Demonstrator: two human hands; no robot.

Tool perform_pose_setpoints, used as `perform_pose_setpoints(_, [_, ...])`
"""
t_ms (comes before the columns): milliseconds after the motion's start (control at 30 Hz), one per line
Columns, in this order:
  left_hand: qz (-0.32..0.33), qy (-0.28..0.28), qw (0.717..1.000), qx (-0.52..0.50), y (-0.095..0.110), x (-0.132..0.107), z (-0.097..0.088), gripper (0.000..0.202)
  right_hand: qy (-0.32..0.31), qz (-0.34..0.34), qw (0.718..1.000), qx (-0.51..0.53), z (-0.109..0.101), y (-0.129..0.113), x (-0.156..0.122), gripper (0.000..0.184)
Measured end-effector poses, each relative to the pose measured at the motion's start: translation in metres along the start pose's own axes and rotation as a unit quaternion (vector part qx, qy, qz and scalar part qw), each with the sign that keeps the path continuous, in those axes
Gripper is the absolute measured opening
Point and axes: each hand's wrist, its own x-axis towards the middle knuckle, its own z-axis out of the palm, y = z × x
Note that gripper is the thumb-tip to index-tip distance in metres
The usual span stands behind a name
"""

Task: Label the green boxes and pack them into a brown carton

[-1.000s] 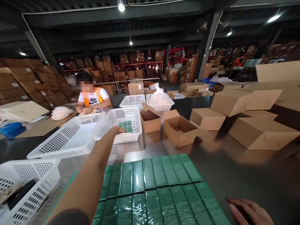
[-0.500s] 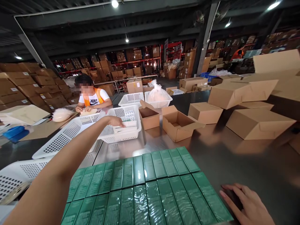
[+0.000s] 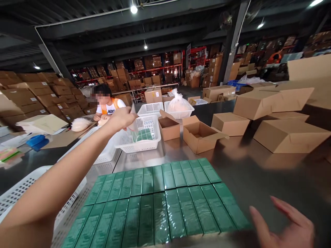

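My left hand (image 3: 121,119) is stretched out ahead and raised, its fingers pinched on a thin clear plastic piece (image 3: 133,120). It hangs just above a white perforated basket (image 3: 139,147) that holds a few green boxes. Close in front of me lies a flat block of several shrink-wrapped green boxes (image 3: 160,199) on the metal table (image 3: 258,172). My right hand (image 3: 289,227) hovers at the block's lower right corner with its fingers spread, holding nothing.
Two open cardboard boxes (image 3: 200,136) stand beyond the green block, with closed cartons (image 3: 287,136) stacked to the right. More white baskets (image 3: 15,193) sit at the left. A person in an orange vest (image 3: 107,105) works at the far side.
My left hand has risen out of the white basket, pulling the clear plastic up with it. My right hand has lifted off the table and spread its fingers.
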Motion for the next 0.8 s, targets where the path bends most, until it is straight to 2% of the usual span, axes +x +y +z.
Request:
perform_pose_setpoints(33, [0.007, -0.043, 0.998, -0.055, 0.012, -0.016, -0.001, 0.039, 0.002, -0.027, 0.999, 0.046, 0.003, -0.030, -0.002, 0.059])
perform_pose_setpoints(67, [0.004, -0.110, 0.981, -0.157, 0.026, -0.033, 0.000, 0.041, -0.015, -0.071, 0.992, 0.103, 0.008, -0.061, -0.004, 0.059])
perform_pose_setpoints(133, [0.004, -0.224, 0.926, -0.302, 0.052, -0.069, 0.007, 0.041, -0.067, -0.136, 0.960, 0.238, 0.019, -0.121, -0.002, 0.080])
perform_pose_setpoints(167, [0.017, -0.270, 0.900, -0.343, 0.062, -0.086, 0.011, 0.039, -0.104, -0.139, 0.939, 0.296, 0.026, -0.145, 0.000, 0.090])
perform_pose_setpoints(200, [0.037, -0.311, 0.872, -0.376, 0.069, -0.102, 0.014, 0.036, -0.130, -0.131, 0.917, 0.353, 0.032, -0.165, 0.002, 0.092])
perform_pose_setpoints(267, [0.091, -0.370, 0.823, -0.422, 0.072, -0.125, 0.018, 0.046, -0.172, -0.053, 0.874, 0.451, 0.041, -0.189, 0.007, 0.059])
perform_pose_setpoints(300, [0.122, -0.361, 0.815, -0.436, 0.068, -0.133, 0.019, 0.057, -0.187, 0.008, 0.844, 0.503, 0.043, -0.194, 0.007, 0.044])
perform_pose_setpoints(333, [0.156, -0.312, 0.829, -0.437, 0.061, -0.137, 0.021, 0.063, -0.202, 0.074, 0.804, 0.554, 0.044, -0.195, 0.006, 0.035])
perform_pose_setpoints(367, [0.185, -0.225, 0.858, -0.422, 0.053, -0.139, 0.024, 0.064, -0.215, 0.136, 0.758, 0.600, 0.045, -0.194, 0.004, 0.031])
perform_pose_setpoints(400, [0.204, -0.114, 0.887, -0.398, 0.043, -0.140, 0.029, 0.061, -0.232, 0.184, 0.711, 0.638, 0.044, -0.191, -0.001, 0.032])
perform_pose_setpoints(433, [0.205, -0.011, 0.906, -0.371, 0.033, -0.140, 0.036, 0.059, -0.247, 0.216, 0.672, 0.664, 0.044, -0.188, -0.006, 0.034])
perform_pose_setpoints(467, [0.187, 0.046, 0.912, -0.362, 0.023, -0.140, 0.046, 0.063, -0.266, 0.233, 0.646, 0.676, 0.043, -0.185, -0.013, 0.035])
perform_pose_setpoints(500, [0.156, 0.040, 0.910, -0.382, 0.015, -0.140, 0.058, 0.071, -0.286, 0.238, 0.635, 0.677, 0.042, -0.182, -0.020, 0.035])
perform_pose_setpoints(533, [0.118, -0.022, 0.896, -0.427, 0.007, -0.142, 0.070, 0.076, -0.309, 0.237, 0.635, 0.667, 0.042, -0.180, -0.028, 0.033])
perform_pose_setpoints(567, [0.080, -0.113, 0.864, -0.483, 0.000, -0.146, 0.084, 0.074, -0.332, 0.229, 0.642, 0.652, 0.042, -0.178, -0.034, 0.032])
perform_pose_setpoints(600, [0.047, -0.193, 0.822, -0.533, -0.006, -0.150, 0.097, 0.067, -0.348, 0.219, 0.653, 0.636, 0.042, -0.176, -0.039, 0.032])
perform_pose_setpoints(633, [0.022, -0.247, 0.782, -0.572, -0.012, -0.156, 0.109, 0.059, -0.347, 0.209, 0.668, 0.625, 0.043, -0.175, -0.042, 0.033])
perform_pose_setpoints(667, [0.006, -0.271, 0.753, -0.600, -0.017, -0.162, 0.119, 0.052, -0.328, 0.202, 0.685, 0.619, 0.044, -0.173, -0.043, 0.035])
perform_pose_setpoints(700, [-0.006, -0.268, 0.739, -0.619, -0.022, -0.168, 0.128, 0.048, -0.293, 0.198, 0.703, 0.617, 0.045, -0.171, -0.042, 0.039])
perform_pose_setpoints(800, [-0.021, -0.230, 0.738, -0.634, -0.035, -0.181, 0.142, 0.041, -0.183, 0.194, 0.751, 0.604, 0.048, -0.166, -0.034, 0.050])
